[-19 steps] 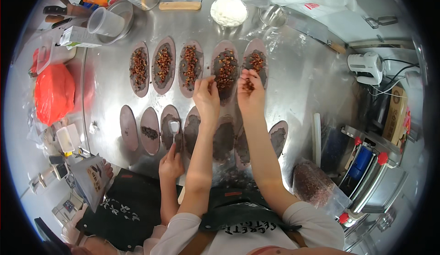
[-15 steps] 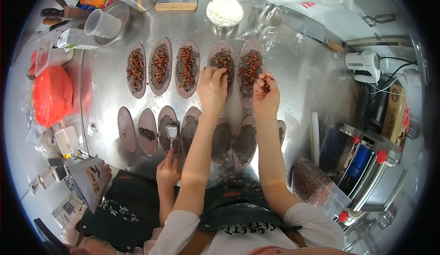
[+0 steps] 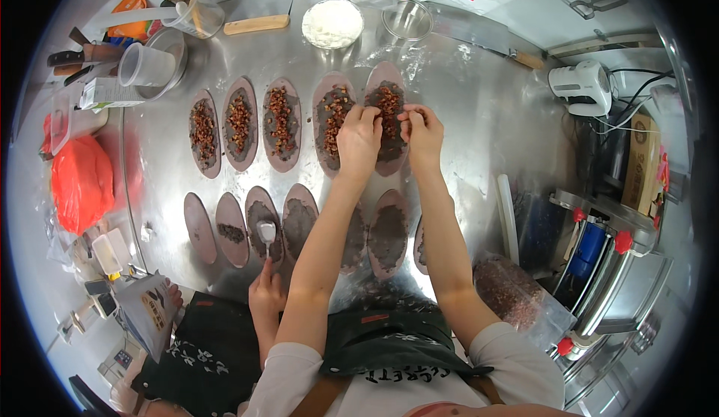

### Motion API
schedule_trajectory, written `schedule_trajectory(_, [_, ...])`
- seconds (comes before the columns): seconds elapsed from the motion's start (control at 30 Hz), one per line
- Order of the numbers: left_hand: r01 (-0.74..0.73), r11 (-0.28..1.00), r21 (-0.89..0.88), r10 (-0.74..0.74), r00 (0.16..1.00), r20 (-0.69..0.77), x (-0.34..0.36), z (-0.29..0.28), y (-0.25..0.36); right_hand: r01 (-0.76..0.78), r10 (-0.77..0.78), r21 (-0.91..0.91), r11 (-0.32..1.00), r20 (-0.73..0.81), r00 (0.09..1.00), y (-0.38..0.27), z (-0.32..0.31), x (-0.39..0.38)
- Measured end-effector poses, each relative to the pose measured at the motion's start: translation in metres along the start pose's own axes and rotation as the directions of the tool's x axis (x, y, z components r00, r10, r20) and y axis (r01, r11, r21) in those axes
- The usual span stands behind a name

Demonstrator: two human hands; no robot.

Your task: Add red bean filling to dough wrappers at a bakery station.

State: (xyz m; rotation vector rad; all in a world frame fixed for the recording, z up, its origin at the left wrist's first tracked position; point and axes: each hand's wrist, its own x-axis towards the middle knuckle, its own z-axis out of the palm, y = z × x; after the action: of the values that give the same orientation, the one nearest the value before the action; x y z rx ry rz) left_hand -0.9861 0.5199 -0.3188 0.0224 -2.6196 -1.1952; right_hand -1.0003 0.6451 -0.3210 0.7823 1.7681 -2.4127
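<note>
Two rows of flat pinkish dough ovals lie on the metal table. Grey paste and chopped red-brown bits cover the far-row ones. Over the far row's rightmost dough oval [image 3: 386,72], my left hand [image 3: 359,146] has its fingers pinched together at the left side; what they hold is hidden. At that oval's right edge my right hand [image 3: 425,138] is closed, with a few red-brown bits showing among its fingers. Left of it is another topped dough oval [image 3: 329,87], partly behind my left hand. A near-row dough oval [image 3: 388,230] carries grey paste only.
A co-worker's hand [image 3: 266,295] holds a small spatula [image 3: 267,231] over a near-row oval at left. Along the back are a bowl of white powder [image 3: 332,23], a metal cup [image 3: 408,20] and a wooden-handled scraper [image 3: 257,24]. A roller machine [image 3: 599,260] stands right.
My left hand has moved from the fourth far oval to the left side of the fifth. The right hand has turned over and closed in toward the fifth oval's edge. The whole view has shifted slightly.
</note>
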Motion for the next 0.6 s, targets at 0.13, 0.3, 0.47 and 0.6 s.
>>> schedule_trajectory(0.13, [0.031,0.999,-0.039,-0.030,0.999,0.018,0.003,0.008,0.007,0.182,-0.134,-0.373,0.910,0.151,0.980,0.009,0.003,0.008])
schedule_trajectory(0.3, [0.039,0.993,-0.111,-0.039,0.999,0.006,0.023,0.014,-0.001,0.267,-0.213,-0.446,0.854,0.168,0.962,0.002,0.016,0.022])
schedule_trajectory(0.47, [0.039,0.988,-0.147,-0.038,0.999,0.005,0.047,0.022,-0.008,0.269,-0.211,-0.431,0.861,0.179,0.961,-0.004,0.023,0.045])
schedule_trajectory(0.6, [0.026,0.983,-0.184,-0.031,0.999,-0.024,0.057,0.025,-0.010,0.173,-0.122,-0.324,0.930,0.172,0.978,-0.004,0.024,0.057])
